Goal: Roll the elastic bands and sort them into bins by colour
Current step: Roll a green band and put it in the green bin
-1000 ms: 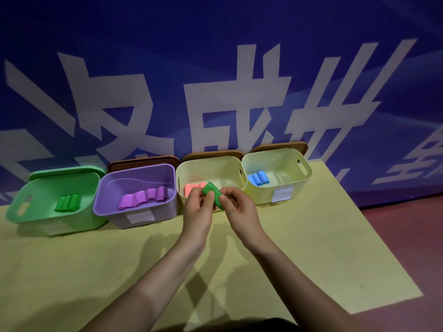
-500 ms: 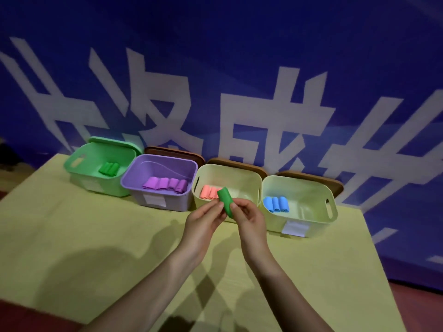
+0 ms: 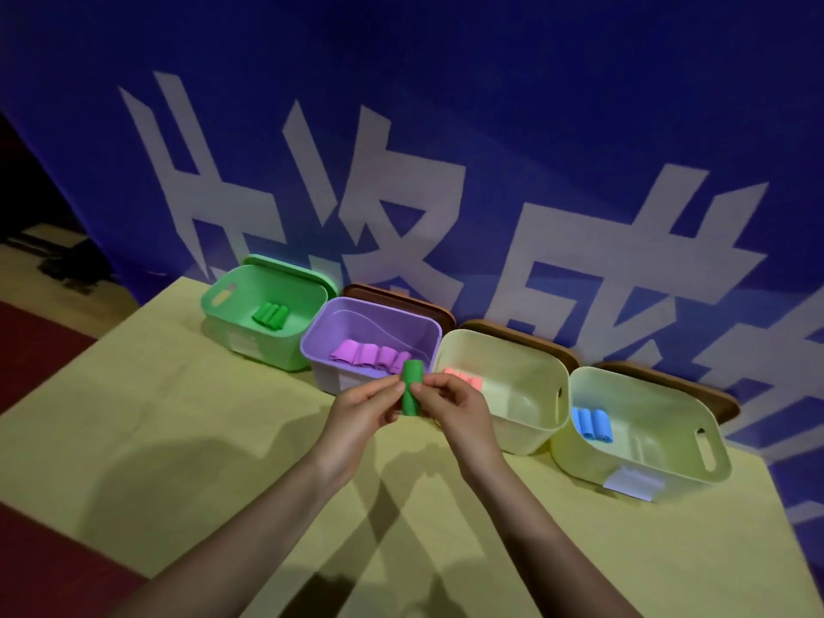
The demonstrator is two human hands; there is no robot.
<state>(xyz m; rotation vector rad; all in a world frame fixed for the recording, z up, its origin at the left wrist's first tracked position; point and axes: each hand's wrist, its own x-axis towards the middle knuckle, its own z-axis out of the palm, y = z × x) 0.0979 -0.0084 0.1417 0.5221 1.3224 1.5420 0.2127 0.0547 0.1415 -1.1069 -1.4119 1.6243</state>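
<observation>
Item under handling: one rolled green elastic band, held in the air over the yellow table, in front of the purple bin.

Grip: the left hand pinches the roll from its left side and the right hand from its right side, fingertips meeting at about mid-height. The roll stands nearly upright, its upper end clear above the fingers and its lower end showing below them.

Handling judgement: the band appears light, soft and springy. A roll of this kind is likely to loosen or unwind if pressure comes off the outer wrap. Hold should stay across the middle, with one finger over the loose end of the wrap; I cannot tell which side that end lies on. Breakage is not a concern. Slipping looks unlikely under a light pinch.

Destinations relative to the grip: the green bin, holding green rolls, sits up and well to the left, beyond the purple bin. Purple rolls lie just behind the grip. The cream bin with pink rolls is just to the right; the far cream bin with blue rolls is well right.

Judgement on stage: rolling looks complete; transfer to the green bin is outstanding.
</observation>
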